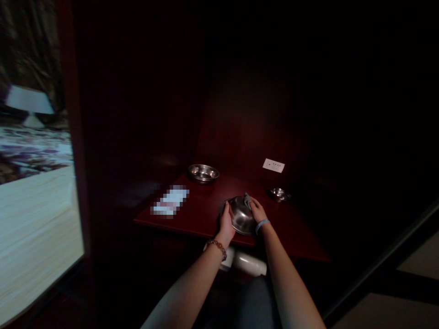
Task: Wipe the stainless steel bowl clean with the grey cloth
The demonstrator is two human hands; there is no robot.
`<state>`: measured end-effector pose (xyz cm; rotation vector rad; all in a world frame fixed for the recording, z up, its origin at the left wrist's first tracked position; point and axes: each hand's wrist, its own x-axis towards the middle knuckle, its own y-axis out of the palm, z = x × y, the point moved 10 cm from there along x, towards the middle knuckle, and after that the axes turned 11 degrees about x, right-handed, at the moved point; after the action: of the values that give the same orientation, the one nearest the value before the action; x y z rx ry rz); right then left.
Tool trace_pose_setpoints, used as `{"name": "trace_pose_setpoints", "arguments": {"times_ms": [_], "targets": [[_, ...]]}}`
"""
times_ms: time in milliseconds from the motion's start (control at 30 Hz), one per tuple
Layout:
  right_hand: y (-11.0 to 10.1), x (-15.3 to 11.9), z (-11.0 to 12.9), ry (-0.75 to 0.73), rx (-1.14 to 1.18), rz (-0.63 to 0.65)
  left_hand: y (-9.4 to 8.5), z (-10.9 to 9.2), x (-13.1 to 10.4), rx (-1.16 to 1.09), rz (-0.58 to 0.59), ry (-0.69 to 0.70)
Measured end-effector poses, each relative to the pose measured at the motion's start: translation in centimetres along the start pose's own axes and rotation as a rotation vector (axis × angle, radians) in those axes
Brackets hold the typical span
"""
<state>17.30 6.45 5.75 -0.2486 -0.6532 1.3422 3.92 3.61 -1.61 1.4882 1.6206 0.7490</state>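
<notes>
A shiny metal bowl (242, 220) is tipped over near the front edge of the dark red table (192, 219), its rounded outside facing up. My left hand (227, 222) grips the bowl's left rim, thumb along its side. In my right hand (257, 211) is a grey cloth (247, 200), pinched against the bowl's upper right side. A wider metal bowl (203, 173) stands upright at the table's back left. To the right, a small metal bowl (279, 194) also sits on the table.
A pixelated bright flat item (170, 201) lies at the table's left. On the back wall is a white socket plate (273, 165). Dark panels enclose the table. Pale objects (250, 263) show below its front edge. A white lamp (30, 104) stands far left, beyond the partition.
</notes>
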Motion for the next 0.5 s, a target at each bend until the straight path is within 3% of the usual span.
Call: {"name": "trace_pose_setpoints", "arguments": {"times_ms": [100,200,367,433,500], "targets": [[-0.9,-1.5,-0.7,0.129,-0.155,-0.099,-1.5,-0.5,0.3,0.037,-0.140,0.095],[-0.7,-2.9,-0.5,0.191,-0.365,-0.104,-1.8,-0.8,0.3,0.047,-0.171,0.151],[1.0,-5.2,3.6,-0.070,-0.384,-0.216,-1.6,-0.9,0.1,0.064,-0.165,0.138],[1.5,-6.3,5.0,-0.093,-0.429,-0.289,-1.9,-1.1,0.2,0.080,-0.168,0.151],[2.5,-7.0,6.5,-0.128,-0.492,-0.289,-1.3,-1.2,0.6,0.062,-0.081,0.157]]}}
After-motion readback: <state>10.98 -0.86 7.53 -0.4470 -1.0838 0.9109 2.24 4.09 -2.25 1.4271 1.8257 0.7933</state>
